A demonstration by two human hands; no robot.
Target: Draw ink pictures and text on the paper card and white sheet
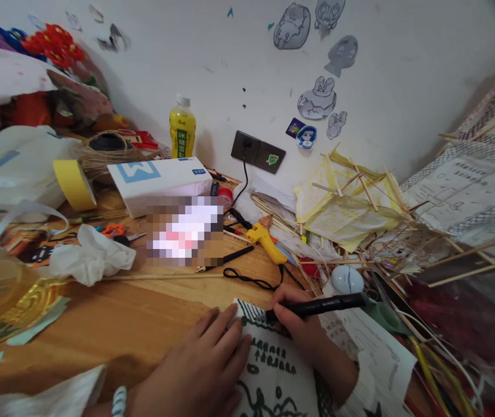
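Note:
Gripped in my right hand (301, 324) is a black marker pen (329, 304), its tip down at the striped border along the top of a white sheet (268, 382). Dark handwritten characters and line drawings cover that sheet, which runs out of the view at the bottom. My left hand (204, 365) lies flat, fingers stretched, over the sheet's left edge and the wooden table (151, 324). A coiled band circles the left wrist. Part of the sheet is hidden under both hands.
Beyond the hands lie a yellow glue gun (268, 242), a blurred-out bright screen (189, 229), a white box (160, 184) and a yellow bottle (182, 127). Crumpled tissue (91, 255) and yellow tape (74, 184) are left. Yellow paper on sticks (343, 197) and scissors (386, 315) stand right.

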